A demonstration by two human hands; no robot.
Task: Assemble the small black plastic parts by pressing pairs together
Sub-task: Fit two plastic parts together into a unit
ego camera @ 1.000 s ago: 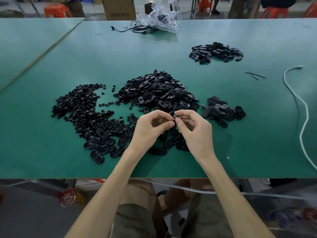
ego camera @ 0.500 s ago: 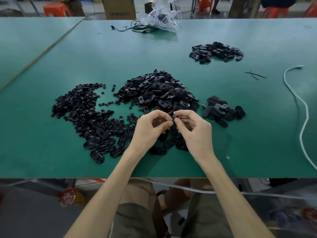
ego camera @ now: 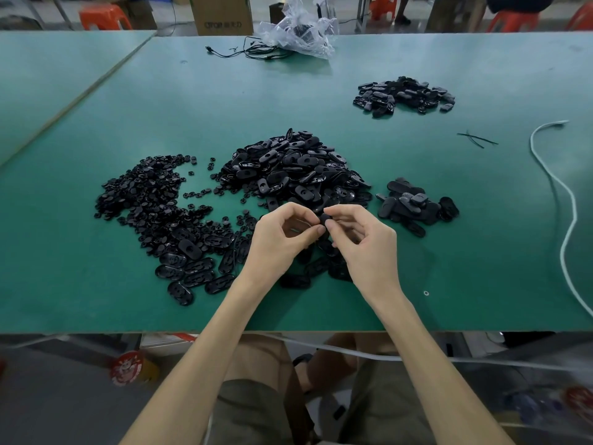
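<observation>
The left hand [ego camera: 279, 242] and right hand [ego camera: 365, 245] each close a fingertip grip on one small black part [ego camera: 324, 219], held above the surface [ego camera: 449, 252]. The small pile [ego camera: 417, 203] nearby looks assembled. The large heap [ego camera: 295, 168] seems not yet done, so most work is left.

held part [ego camera: 324, 219]: small, black, pinched between left hand [ego camera: 279, 242] and right hand [ego camera: 365, 242]
centre pile [ego camera: 288, 168]: oval shells, heaped
left pile [ego camera: 144, 194]: tiny round pieces (spread thin)
right pile [ego camera: 417, 203]: few ovals, loosely stacked
far pile [ego camera: 404, 94]: ovals, well apart
</observation>
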